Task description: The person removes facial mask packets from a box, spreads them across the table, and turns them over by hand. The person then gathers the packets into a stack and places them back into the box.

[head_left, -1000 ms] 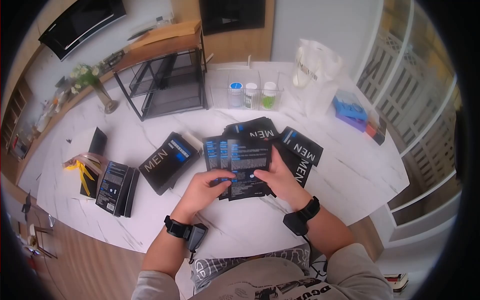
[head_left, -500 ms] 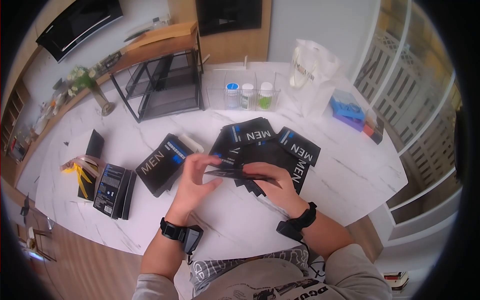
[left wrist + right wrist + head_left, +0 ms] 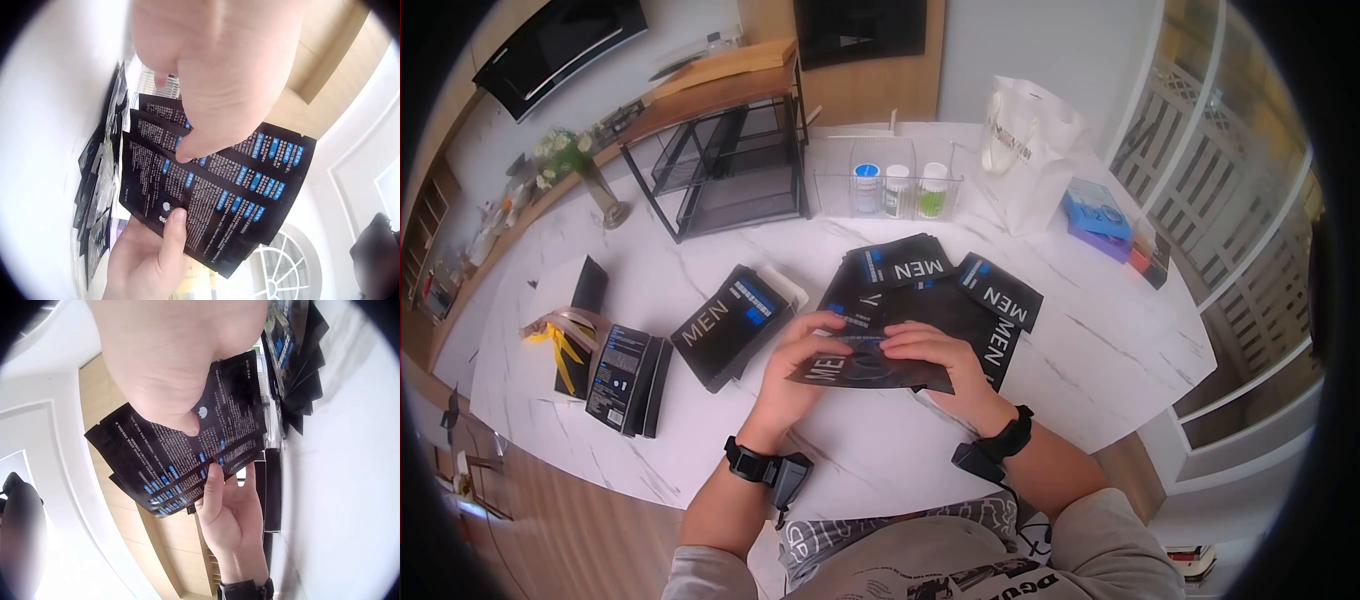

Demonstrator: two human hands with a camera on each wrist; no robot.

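Several flat black sachets (image 3: 870, 368) printed "MEN" are held between my two hands over the table, slightly fanned. My left hand (image 3: 798, 368) pinches their left end, its thumb on the text-covered backs of the sachets (image 3: 206, 187) in the left wrist view. From the other end my right hand (image 3: 953, 365) grips them, fingers across the top edge and thumb (image 3: 192, 425) on the printed side. Just beyond the hands lies a spread pile of similar black sachets (image 3: 960, 320), partly hidden by the held ones.
Left of the hands sit a stack of black MEN packets (image 3: 725, 330), some black boxes (image 3: 625, 385) and a ribbon-tied box (image 3: 585, 290). Behind stand a black mesh rack (image 3: 740, 195), a clear organizer (image 3: 835, 195) with bottles, a white bag (image 3: 1035, 160) and small boxes (image 3: 1100, 215).
The held sachets turned from backs facing me, through edge-on, to tilted with MEN fronts showing. My left hand came loose from them half a second ago and now grips their left end.
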